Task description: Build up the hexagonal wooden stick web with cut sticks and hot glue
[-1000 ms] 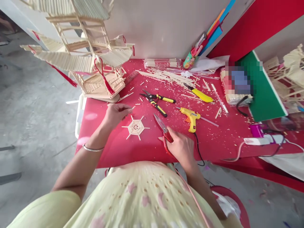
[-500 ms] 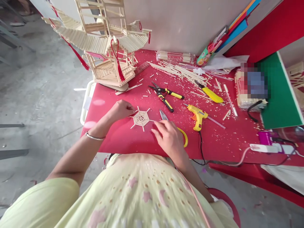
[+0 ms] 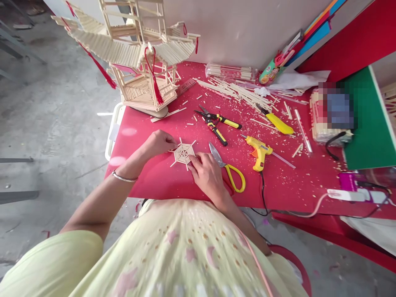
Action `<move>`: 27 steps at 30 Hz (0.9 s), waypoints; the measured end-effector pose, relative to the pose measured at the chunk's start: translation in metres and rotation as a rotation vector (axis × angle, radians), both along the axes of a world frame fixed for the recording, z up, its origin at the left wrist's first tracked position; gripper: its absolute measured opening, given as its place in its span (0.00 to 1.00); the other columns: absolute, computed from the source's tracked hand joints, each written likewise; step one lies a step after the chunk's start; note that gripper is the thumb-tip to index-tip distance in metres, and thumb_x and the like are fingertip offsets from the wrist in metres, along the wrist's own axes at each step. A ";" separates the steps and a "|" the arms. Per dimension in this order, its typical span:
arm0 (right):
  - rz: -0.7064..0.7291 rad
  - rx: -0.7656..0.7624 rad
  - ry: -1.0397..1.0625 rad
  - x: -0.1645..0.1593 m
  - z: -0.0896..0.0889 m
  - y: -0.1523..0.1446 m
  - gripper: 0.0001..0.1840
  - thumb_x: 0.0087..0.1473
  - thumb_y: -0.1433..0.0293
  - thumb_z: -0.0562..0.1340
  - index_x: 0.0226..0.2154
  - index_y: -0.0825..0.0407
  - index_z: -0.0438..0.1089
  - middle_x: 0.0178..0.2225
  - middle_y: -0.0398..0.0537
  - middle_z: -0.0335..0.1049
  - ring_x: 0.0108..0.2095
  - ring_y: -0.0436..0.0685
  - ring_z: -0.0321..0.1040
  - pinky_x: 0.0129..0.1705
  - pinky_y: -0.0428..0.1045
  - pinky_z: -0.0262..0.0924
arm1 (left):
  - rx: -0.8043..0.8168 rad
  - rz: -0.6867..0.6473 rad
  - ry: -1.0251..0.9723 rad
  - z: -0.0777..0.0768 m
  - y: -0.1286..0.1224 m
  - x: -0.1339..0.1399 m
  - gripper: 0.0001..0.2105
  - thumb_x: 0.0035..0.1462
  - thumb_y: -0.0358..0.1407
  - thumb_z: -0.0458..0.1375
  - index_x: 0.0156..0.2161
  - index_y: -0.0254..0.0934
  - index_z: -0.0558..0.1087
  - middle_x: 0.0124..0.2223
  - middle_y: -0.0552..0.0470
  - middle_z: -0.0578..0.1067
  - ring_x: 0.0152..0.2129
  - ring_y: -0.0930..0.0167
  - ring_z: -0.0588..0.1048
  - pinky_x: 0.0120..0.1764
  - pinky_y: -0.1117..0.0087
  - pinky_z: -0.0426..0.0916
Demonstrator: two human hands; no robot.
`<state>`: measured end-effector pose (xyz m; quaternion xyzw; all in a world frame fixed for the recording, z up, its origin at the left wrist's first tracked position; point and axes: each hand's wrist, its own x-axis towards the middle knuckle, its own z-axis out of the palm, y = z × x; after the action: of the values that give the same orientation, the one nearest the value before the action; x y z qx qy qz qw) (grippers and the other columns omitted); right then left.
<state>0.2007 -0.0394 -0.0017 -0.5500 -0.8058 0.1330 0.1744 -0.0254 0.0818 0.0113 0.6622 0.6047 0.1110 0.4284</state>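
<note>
A small web-shaped lattice of wooden sticks (image 3: 183, 154) with spokes poking out lies on the red table in front of me. My left hand (image 3: 161, 142) pinches one of its spokes at the upper left. From the right, my right hand (image 3: 206, 171) has its thumb and fingers closed on the lattice's right edge, covering part of it. Just right of that hand lie scissors (image 3: 236, 178) with yellow handles, blades partly opened. Beyond them rest black-and-yellow pliers (image 3: 218, 121) and a yellow glue gun (image 3: 258, 152).
A stick-built pagoda model (image 3: 148, 88) with red tassels stands at the back left. Loose sticks (image 3: 238, 93), a yellow utility knife (image 3: 278, 123) and scraps cover the back of the table. The glue gun's black cord (image 3: 262, 194) hangs over the front edge; a power strip (image 3: 349, 195) sits at right.
My right hand has moved left onto the lattice and closed on its right edge, uncovering more of the scissors. My left hand has stayed at its spoke.
</note>
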 end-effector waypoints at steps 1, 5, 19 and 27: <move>-0.002 -0.002 0.000 0.000 0.000 0.000 0.20 0.68 0.68 0.60 0.60 0.47 0.70 0.54 0.57 0.70 0.55 0.65 0.64 0.57 0.59 0.64 | 0.005 0.000 0.001 0.000 0.000 0.000 0.13 0.45 0.41 0.64 0.31 0.33 0.84 0.27 0.49 0.80 0.25 0.69 0.74 0.28 0.73 0.66; -0.002 -0.001 -0.002 0.000 0.000 -0.001 0.20 0.68 0.68 0.59 0.60 0.47 0.70 0.54 0.57 0.70 0.55 0.65 0.64 0.58 0.59 0.63 | 0.003 -0.002 -0.007 -0.002 -0.001 -0.002 0.15 0.45 0.43 0.64 0.31 0.33 0.84 0.26 0.50 0.80 0.25 0.70 0.73 0.28 0.73 0.65; -0.003 -0.007 0.025 0.001 -0.002 0.000 0.19 0.69 0.66 0.58 0.59 0.48 0.70 0.54 0.56 0.69 0.55 0.65 0.63 0.59 0.60 0.63 | 0.012 -0.027 -0.009 -0.001 -0.002 0.000 0.15 0.44 0.44 0.65 0.31 0.32 0.84 0.24 0.51 0.76 0.23 0.73 0.67 0.26 0.73 0.60; -0.009 -0.001 0.028 0.002 -0.005 0.000 0.19 0.69 0.66 0.58 0.59 0.48 0.71 0.54 0.56 0.69 0.54 0.65 0.63 0.59 0.59 0.62 | 0.014 -0.007 0.014 0.000 -0.004 0.003 0.15 0.45 0.43 0.64 0.31 0.32 0.83 0.24 0.52 0.74 0.23 0.74 0.65 0.27 0.73 0.60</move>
<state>0.2030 -0.0390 -0.0068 -0.5519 -0.8008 0.1403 0.1858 -0.0227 0.0779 0.0110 0.6680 0.6045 0.1093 0.4199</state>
